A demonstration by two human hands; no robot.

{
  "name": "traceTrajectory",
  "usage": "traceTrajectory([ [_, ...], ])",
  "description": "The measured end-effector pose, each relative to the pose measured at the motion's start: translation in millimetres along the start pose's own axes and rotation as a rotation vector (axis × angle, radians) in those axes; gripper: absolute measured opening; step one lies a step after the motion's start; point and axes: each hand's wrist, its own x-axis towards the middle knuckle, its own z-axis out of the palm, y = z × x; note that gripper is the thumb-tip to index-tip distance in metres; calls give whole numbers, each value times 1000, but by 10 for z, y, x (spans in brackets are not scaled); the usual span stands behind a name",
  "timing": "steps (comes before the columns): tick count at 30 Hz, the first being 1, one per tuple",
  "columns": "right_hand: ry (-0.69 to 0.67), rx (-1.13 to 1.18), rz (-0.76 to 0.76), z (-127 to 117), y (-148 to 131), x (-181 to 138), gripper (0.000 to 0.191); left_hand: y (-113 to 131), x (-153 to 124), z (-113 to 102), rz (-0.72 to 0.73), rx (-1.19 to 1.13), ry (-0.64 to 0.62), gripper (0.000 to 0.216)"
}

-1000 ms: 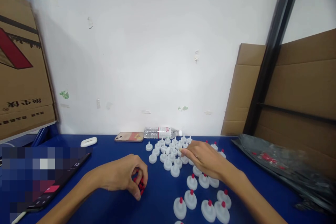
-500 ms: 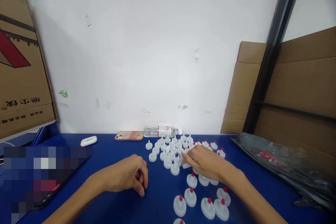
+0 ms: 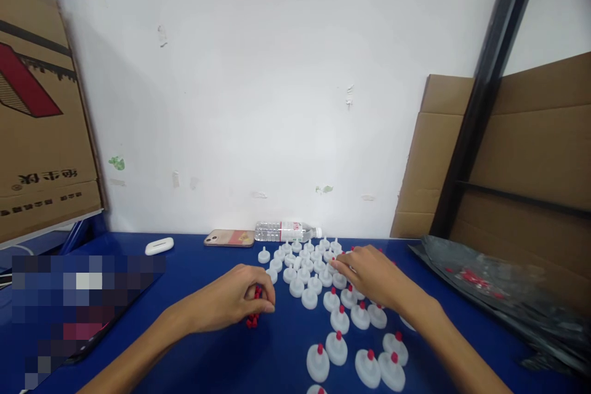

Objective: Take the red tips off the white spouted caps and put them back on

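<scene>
My left hand is at the left of the white pieces, its fingers curled over several small red caps. Some red shows inside the fingers, and more below them near the blue tabletop. My right hand reaches over the group of white nozzle caps, thumb and forefinger pinched close to one nozzle. What lies between those fingertips is hidden. Round white pieces with red tips stand under and in front of this hand. Those farther left have bare white nozzles.
A clear bottle and a phone lie along the wall. A small white case is at the left, near a dark, pixelated device. On the right, a grey plastic bag holds red bits. Cardboard stands behind.
My right hand has moved up and right, uncovering a red-tipped white piece below it. My left hand has shifted right, and more red caps show beneath it.
</scene>
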Motion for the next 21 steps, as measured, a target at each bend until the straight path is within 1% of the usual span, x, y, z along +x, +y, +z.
traceTrajectory([
  [4, -62, 40, -45, 106, 30, -11, 59, 15, 24, 22, -31, 11, 108, 28],
  [8, -59, 31, -46, 77, 14, -4, 56, 40, 42, 35, -37, 35, 220, 30],
  [10, -36, 28, -37, 53, -14, 11, 49, 41, 59, 42, -10, 58, 271, 27],
  [12, -6, 52, -19, 57, -56, 32, 38, 31, 82, 53, 37, 78, 313, 24],
  [16, 11, 115, 23, 145, -123, 66, 17, -21, 118, 91, 97, 123, 335, 23],
  [19, 25, 165, 46, 184, -116, 71, 9, -81, 123, 139, 108, 173, 361, 23],
  [21, 52, 195, 58, 164, -107, 64, 9, -126, 123, 179, 142, 219, 403, 21],
])
